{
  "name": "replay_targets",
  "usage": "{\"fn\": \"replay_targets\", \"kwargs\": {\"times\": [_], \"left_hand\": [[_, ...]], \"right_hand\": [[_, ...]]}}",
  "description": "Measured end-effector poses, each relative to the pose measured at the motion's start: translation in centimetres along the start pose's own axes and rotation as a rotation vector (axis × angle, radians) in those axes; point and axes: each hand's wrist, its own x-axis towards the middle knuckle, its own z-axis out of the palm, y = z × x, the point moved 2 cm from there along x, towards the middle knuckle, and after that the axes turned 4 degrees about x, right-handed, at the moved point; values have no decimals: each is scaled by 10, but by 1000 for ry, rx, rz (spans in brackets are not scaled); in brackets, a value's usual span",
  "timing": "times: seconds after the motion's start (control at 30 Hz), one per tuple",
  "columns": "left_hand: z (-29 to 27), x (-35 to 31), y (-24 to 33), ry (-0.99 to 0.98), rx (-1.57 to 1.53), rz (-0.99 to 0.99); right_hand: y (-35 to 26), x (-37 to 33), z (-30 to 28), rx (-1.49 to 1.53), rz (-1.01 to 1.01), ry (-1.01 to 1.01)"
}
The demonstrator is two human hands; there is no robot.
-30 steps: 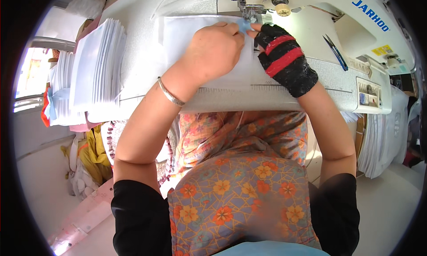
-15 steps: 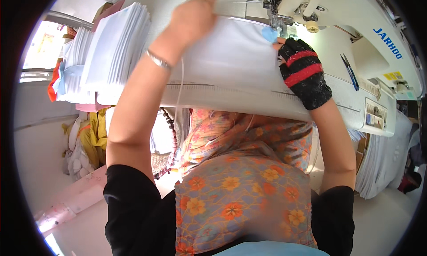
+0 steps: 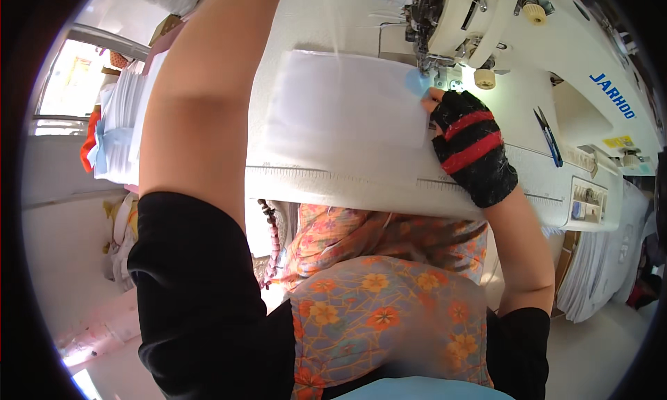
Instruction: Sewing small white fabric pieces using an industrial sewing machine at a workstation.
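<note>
A white fabric piece [image 3: 340, 101] lies flat on the sewing machine's bed, its right end close beside the machine's needle area [image 3: 434, 73]. On that end sits a small light blue patch [image 3: 417, 84]. My right hand [image 3: 476, 146], in a black fingerless glove with red stripes, rests at the fabric's right edge just below the patch. Its bare fingertips are drawn together on the fabric edge. My left arm [image 3: 201, 101] stretches far forward, and its hand is beyond the upper edge of the picture.
The sewing machine [image 3: 577, 60] stands at the right. On its bed lie dark blue pointed tweezers or snips [image 3: 549, 137], near a small parts tray [image 3: 589, 200]. Stacked white fabric [image 3: 121, 132], tied with light blue cloth, stands at the left. More white pieces [image 3: 590, 268] hang at the right.
My left hand has left the fabric and gone forward out of view. The right hand stays at the fabric's edge. The whole view has shifted, so the bed appears lower.
</note>
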Motion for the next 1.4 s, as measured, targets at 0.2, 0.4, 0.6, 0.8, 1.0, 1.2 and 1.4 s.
{"fn": "replay_targets", "kwargs": {"times": [0.2, 0.4, 0.6, 0.8, 1.0, 1.2, 1.4], "left_hand": [[41, -19, 8, 39, -21, 26], [-25, -162, 132, -306, -198, 343], [-71, -237, 168, -81, -601, 340], [-72, -241, 170, -101, -621, 286], [-70, -242, 175, -41, -606, 277], [-68, -240, 172, -55, -598, 267], [-53, -230, 166, -47, -572, 248]], "right_hand": [[-15, 14, -5, 58, -82, -4], [-7, 2, -3, -61, -46, 6], [-4, 1, 5, -57, -70, 24], [-7, -2, 11, -86, -99, 35], [-5, 5, 11, -138, -81, 57], [-5, 4, 10, -154, -82, 29], [-2, 5, 11, -152, -96, 75]]}}
